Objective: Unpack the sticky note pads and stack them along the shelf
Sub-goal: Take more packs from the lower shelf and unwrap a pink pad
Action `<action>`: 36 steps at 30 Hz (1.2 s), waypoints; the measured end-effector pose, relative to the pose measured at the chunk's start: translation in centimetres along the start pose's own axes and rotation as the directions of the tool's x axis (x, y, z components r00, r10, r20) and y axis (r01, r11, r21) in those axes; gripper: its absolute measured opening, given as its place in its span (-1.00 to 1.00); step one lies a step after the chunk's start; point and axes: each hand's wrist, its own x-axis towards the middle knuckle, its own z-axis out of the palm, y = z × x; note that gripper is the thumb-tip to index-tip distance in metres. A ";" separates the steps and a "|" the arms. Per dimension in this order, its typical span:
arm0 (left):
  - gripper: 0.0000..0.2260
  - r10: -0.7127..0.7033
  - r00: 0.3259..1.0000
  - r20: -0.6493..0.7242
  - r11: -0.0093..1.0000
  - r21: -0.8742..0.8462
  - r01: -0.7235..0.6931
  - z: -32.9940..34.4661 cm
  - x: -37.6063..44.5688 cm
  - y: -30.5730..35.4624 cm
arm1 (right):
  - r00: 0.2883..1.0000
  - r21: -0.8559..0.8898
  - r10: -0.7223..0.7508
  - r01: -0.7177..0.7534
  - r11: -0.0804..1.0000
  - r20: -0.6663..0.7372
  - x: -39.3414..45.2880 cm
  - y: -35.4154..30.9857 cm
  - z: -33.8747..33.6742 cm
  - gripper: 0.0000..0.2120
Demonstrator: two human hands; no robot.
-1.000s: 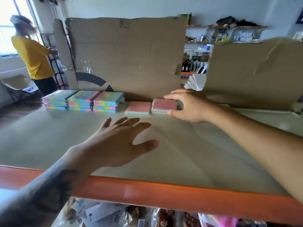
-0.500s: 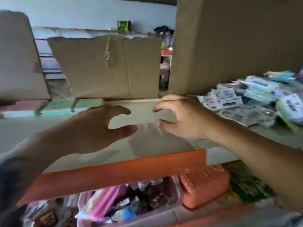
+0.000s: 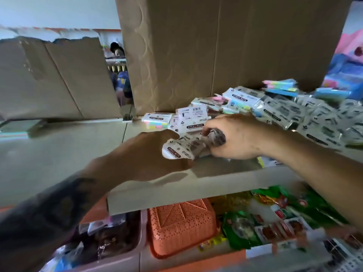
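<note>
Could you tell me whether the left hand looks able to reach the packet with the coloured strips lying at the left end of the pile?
Probably yes: that packet lies just beyond the left hand with nothing between, though both hands currently hold a wrapped packet.

pale shelf (image 3: 59,154) with heap of wrapped sticky note packs (image 3: 290,116) before upright cardboard sheets (image 3: 216,55)

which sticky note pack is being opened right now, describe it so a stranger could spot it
Start at the tall cardboard box standing on the shelf, then drop to the heap of wrapped packs at its foot. The pack in question is off that heap, gripped between the left hand and right hand, its wrapper crumpled.
</note>
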 end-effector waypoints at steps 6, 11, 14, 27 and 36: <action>-0.29 -0.010 0.998 -0.064 0.999 0.052 0.013 0.8 0.8 1.4 | 0.997 -0.005 -0.047 0.048 0.999 0.060 0.6 0.5 -0.1 -0.65; -0.32 -0.055 0.995 -0.083 0.998 -0.037 0.052 0.5 0.2 0.2 | 0.992 -0.016 -0.090 0.091 0.996 0.087 1.4 -0.4 0.0 -0.67; -0.29 -0.076 0.995 -0.058 0.993 -0.090 0.071 -0.5 -1.0 -1.4 | 0.984 0.038 -0.094 0.089 0.995 0.148 2.0 -1.0 -0.3 -0.60; -0.16 -0.143 0.979 -0.142 0.990 -0.029 0.140 -5.5 -9.4 -13.3 | 0.987 0.206 -0.161 0.154 0.966 0.019 3.0 -10.9 -0.6 -0.51; -0.15 -0.173 0.970 -0.173 0.976 0.100 0.192 -10.1 -15.0 -29.5 | 0.977 0.220 -0.211 0.204 0.954 0.009 8.4 -28.0 2.2 -0.38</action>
